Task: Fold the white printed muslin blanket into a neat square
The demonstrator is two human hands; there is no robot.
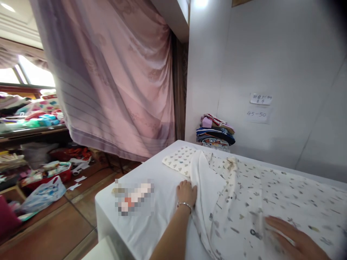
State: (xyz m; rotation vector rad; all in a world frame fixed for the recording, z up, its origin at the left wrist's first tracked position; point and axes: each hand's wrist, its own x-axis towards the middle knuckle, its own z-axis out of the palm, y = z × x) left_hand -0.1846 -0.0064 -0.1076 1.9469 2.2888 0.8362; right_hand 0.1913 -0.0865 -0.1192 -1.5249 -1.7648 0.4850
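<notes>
A white printed cloth [244, 195] with small grey, black and tan motifs spreads over the right part of the table, its left side folded and rumpled with a plain white underside showing. My left hand [187, 193], a silver bracelet at its wrist, rests at the left edge of this fold, fingers apart and touching the fabric. My right hand [295, 234] lies over the cloth at lower right, fingers stretched out, smeared by motion. Near the far edge a cream corner piece with tan motifs [179, 160] lies flat; whether it joins the cloth, I cannot tell.
The white-covered table [162, 206] bears a pixelated item [137, 198] at left. Behind it stands a stack of folded fabrics [215, 131] against the grey-white wall. A pink curtain [121, 79] hangs at left. Bags and a red basket [58, 175] crowd the tiled floor.
</notes>
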